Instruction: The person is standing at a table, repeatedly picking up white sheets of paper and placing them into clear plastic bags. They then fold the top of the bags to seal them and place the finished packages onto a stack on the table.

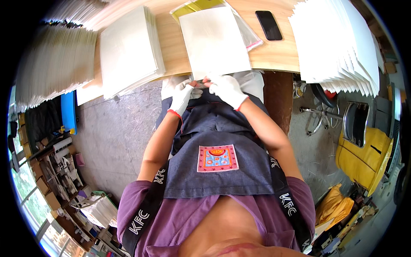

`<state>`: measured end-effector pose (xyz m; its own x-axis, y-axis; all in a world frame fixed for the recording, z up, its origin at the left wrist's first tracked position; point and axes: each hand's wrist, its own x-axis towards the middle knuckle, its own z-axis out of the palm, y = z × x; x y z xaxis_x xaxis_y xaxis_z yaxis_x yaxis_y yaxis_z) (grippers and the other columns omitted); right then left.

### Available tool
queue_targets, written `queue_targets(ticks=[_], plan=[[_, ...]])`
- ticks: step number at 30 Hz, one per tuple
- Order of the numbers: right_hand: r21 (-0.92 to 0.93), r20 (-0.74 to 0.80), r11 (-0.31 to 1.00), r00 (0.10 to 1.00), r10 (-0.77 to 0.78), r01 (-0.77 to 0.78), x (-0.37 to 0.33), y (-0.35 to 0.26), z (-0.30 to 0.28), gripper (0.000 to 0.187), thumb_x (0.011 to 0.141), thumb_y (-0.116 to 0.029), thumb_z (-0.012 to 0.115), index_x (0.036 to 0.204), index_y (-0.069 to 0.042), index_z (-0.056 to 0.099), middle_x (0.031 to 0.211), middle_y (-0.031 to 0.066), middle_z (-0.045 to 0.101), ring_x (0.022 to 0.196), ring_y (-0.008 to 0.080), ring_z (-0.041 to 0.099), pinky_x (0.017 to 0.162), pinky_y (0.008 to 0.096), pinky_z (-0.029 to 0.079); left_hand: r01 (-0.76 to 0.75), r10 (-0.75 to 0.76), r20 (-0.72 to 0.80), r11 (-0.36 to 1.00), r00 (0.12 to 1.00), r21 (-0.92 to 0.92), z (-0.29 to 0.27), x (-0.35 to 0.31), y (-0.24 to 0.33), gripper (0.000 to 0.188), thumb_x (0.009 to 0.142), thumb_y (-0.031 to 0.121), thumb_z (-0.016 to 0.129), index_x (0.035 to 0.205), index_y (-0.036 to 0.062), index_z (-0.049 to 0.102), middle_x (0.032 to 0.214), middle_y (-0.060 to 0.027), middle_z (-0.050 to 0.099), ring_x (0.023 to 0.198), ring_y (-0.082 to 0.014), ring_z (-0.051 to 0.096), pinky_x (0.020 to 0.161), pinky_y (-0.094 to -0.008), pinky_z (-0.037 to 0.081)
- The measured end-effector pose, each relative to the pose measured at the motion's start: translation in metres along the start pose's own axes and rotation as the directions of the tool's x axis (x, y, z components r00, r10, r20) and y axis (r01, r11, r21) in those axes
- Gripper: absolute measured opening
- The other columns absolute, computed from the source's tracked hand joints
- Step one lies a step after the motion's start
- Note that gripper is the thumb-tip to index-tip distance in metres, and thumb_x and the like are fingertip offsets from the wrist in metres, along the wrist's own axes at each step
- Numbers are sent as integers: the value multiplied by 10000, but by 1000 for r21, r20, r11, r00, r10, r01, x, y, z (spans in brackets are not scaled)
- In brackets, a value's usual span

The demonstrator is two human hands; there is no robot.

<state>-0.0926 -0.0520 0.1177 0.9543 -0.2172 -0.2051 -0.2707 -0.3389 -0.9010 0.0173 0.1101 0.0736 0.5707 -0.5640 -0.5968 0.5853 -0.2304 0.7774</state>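
Observation:
My left hand [185, 96] and my right hand [228, 91] wear white gloves with red cuffs and bare fingertips. They meet over my lap, at the table's near edge. The fingers of both are bent and pinched together. Something small and thin seems to lie between them, too small to name. Just beyond the hands lies a white sheet or board [214, 40], its near end reaching past the table edge next to my right fingers. Beneath its far part are clear plastic sleeves [246, 32] and a yellow-green packet [188, 9].
A stack of white sheets [128, 51] lies left of centre, with a taller stack [55, 62] farther left. Fanned white sheets [338, 47] fill the right side. A black phone [269, 25] rests on the wooden table [282, 53]. A wheeled chair [321, 107] stands at the right.

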Motion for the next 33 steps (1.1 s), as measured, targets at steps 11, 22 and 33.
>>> queue_targets(ticks=[11, 22, 33], plan=[[925, -271, 354, 889, 368, 136, -53, 66, -70, 104, 910, -120, 491, 823, -66, 511, 657, 29, 485, 550, 115, 493, 501, 218, 447, -89, 87, -34, 996, 996, -31, -6, -9, 6, 210, 909, 179, 537, 971, -13, 594, 882, -125, 649, 747, -189, 649, 670, -290, 549], [-602, -181, 499, 716, 674, -623, -184, 159, -106, 287, 851, -361, 535, 967, -105, 590, 920, 111, 667, 848, 322, 642, 752, 436, 497, -375, 694, 39, 339, 719, 863, -55, 3, -17, 224, 768, 82, 648, 985, 139, 649, 1002, -70, 633, 856, -246, 620, 615, -355, 489], [-824, -153, 546, 869, -470, 151, -22, 80, -66, 267, 693, -282, 699, 872, -113, 595, 951, 57, 595, 903, 248, 575, 781, 381, 461, -573, 795, 437, -141, 420, 807, -33, 19, -3, 184, 698, 115, 738, 739, 83, 562, 756, -64, 582, 727, -237, 576, 677, -354, 435]])
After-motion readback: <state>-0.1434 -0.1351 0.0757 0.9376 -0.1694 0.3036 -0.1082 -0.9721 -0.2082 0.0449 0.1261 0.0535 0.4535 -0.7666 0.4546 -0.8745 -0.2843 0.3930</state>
